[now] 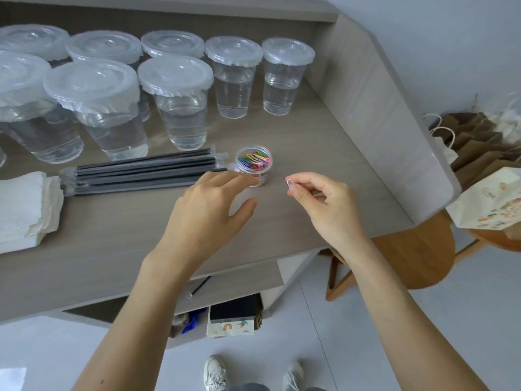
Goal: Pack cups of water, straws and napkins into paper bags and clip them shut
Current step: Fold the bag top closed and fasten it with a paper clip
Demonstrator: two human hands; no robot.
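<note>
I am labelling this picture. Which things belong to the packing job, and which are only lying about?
Job: clear lidded plastic cups of water; black straws in clear wrap; white paper napkins; clear jar of coloured clips; white clip pinched by the right hand; brown paper bags.
Lying about: round wooden stool; dark box under the table.

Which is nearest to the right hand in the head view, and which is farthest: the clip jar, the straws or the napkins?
1. clip jar, just left of the right hand, which pinches a paper clip.
2. straws, further left, beyond the jar.
3. napkins, far left, at the picture's edge.
</note>
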